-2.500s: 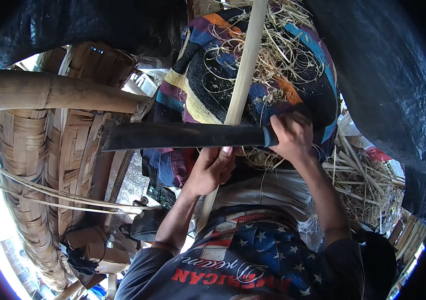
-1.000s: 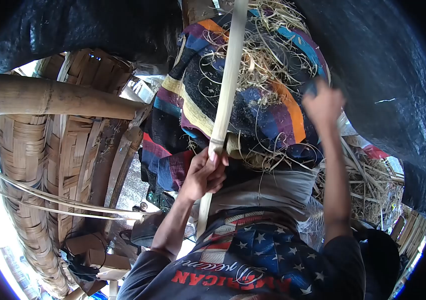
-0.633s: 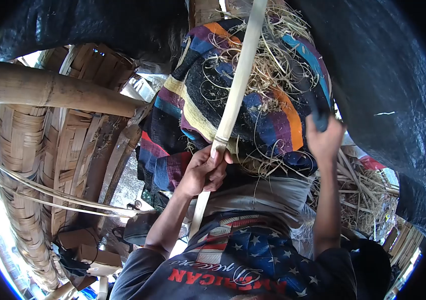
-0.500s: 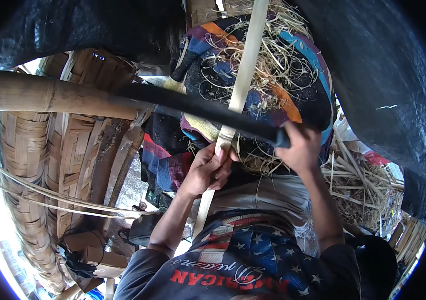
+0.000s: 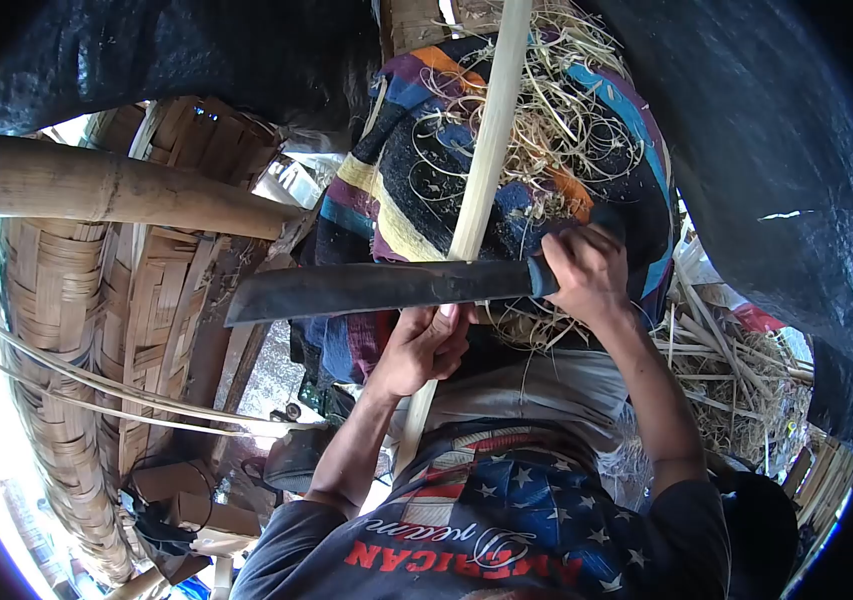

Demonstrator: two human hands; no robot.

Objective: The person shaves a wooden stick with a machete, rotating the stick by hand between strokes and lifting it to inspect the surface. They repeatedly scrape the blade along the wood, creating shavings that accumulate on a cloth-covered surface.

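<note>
My right hand (image 5: pixel 586 270) is closed round the dark handle of a machete (image 5: pixel 376 288). The broad blade points left and lies across a long pale bamboo strip (image 5: pixel 487 160), just above my left thumb. My left hand (image 5: pixel 424 348) grips this strip with the thumb on top. From my lap the strip runs up and slightly right, over a striped cloth (image 5: pixel 401 215). Curly thin shavings (image 5: pixel 556 135) are heaped on the cloth to the right of the strip. The blade hides a short part of the strip.
A thick bamboo pole (image 5: pixel 126 190) juts in from the left, beside a woven bamboo wall (image 5: pixel 56 300). Thin bent strips (image 5: pixel 136 400) stick out at lower left. Dark plastic sheeting (image 5: pixel 766 150) hangs on the right, above a pile of scraps (image 5: pixel 736 370).
The machete was blurred and tilted, its tip up by the pole; now its blade is lower, sharp and nearly level. My left hand still grips the strip.
</note>
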